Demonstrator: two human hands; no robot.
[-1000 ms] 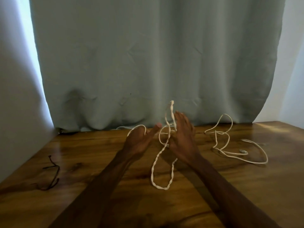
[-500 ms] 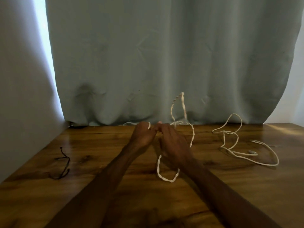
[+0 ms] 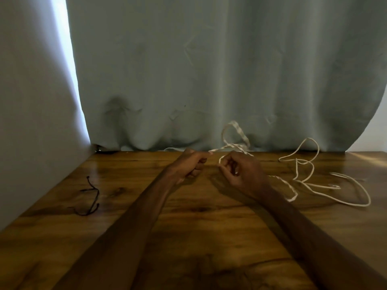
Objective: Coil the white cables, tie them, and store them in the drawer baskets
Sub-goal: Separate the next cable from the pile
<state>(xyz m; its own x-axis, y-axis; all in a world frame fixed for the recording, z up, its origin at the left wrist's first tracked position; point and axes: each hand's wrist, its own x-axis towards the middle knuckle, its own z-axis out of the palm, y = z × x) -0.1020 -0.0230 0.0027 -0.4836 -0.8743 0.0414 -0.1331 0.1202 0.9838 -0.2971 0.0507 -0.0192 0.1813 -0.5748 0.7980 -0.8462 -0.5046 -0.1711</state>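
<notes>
At the far edge of the wooden table (image 3: 188, 237), close to the grey-green curtain (image 3: 209, 70), your left hand (image 3: 191, 166) pinches one end of the twisted white cable (image 3: 237, 130) between thumb and forefinger. Your right hand (image 3: 240, 174) has its fingers curled round a small loop of the same cable. The rest arches up in front of the curtain and trails down onto the table past your right wrist. By my judgement you are early in the coiling: no neat coil is formed and nothing is tied. The second white cable (image 3: 310, 164) sprawls loose on the table to your right, untouched. A thin black cord (image 3: 92, 197), possibly a tie, lies well apart on the left. No drawer or basket is in view, so storing is all ahead. No brand, label or writing can be read anywhere.
</notes>
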